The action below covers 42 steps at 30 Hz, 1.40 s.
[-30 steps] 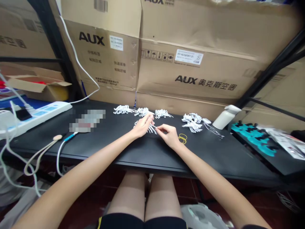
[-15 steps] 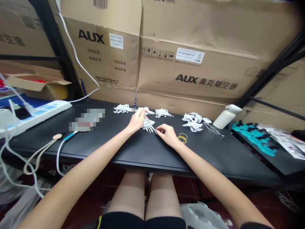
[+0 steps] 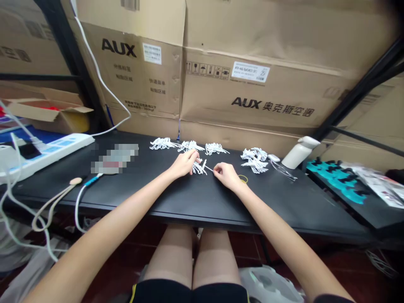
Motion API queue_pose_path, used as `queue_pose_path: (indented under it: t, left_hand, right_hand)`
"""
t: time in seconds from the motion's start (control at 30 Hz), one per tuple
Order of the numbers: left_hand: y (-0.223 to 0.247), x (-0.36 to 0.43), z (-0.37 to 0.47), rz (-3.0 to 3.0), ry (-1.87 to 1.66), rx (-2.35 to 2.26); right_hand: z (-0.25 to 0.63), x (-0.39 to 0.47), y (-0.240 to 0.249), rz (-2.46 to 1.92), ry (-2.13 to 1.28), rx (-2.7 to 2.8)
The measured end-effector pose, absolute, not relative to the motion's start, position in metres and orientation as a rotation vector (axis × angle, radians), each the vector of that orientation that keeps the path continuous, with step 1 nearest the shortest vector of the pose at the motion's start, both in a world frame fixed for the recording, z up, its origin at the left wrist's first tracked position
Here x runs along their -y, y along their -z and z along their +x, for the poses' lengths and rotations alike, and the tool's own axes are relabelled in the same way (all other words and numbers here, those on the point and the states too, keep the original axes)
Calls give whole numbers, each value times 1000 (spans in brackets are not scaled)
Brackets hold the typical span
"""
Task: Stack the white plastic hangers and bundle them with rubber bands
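Observation:
Small white hook-like pieces lie in a loose pile (image 3: 198, 168) at the middle of the black table. My left hand (image 3: 185, 163) rests at the left side of this pile, its fingers bent over it; what its fingertips hold, if anything, is hidden. Just to the right, my right hand (image 3: 225, 174) pinches the end of one thin white piece (image 3: 208, 168), which points left toward the pile. Behind the hands are three white bundles, at left (image 3: 163, 143), middle (image 3: 190, 146) and right (image 3: 216, 148). Yellow rubber bands (image 3: 243, 179) lie beside my right wrist.
More white bundles (image 3: 255, 160) lie to the right, near glasses (image 3: 283, 170) and a white bottle (image 3: 299, 152). A teal rack (image 3: 336, 181) stands far right. At left are a power strip (image 3: 47, 156), cables and a blurred flat object (image 3: 116, 158). Large cartons (image 3: 246, 94) line the back.
My right hand has moved slightly right, and a thin white piece now shows between it and the pile. My left hand has shifted slightly right and down, uncovering the middle bundle behind.

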<state>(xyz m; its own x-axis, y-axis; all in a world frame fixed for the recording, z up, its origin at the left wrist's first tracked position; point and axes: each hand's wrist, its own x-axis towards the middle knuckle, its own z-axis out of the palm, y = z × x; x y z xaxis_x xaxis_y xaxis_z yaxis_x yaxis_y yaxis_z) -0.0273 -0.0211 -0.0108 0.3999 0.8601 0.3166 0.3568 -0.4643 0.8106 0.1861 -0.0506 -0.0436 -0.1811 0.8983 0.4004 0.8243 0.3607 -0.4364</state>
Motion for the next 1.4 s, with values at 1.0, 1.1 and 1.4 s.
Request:
queue_pose_path:
  t: [1.0, 1.1, 1.4]
  left_hand:
    - [7, 21, -26, 2096, -1103, -1046]
    - [8, 22, -27, 2141, -1117, -1069]
    - [7, 26, -28, 2292, -1183, -1093]
  right_hand:
    - [194, 62, 22, -1112, -586, 1675]
    - [190, 63, 23, -1093, -616, 1709]
    - [178, 65, 29, -1030, -631, 1761]
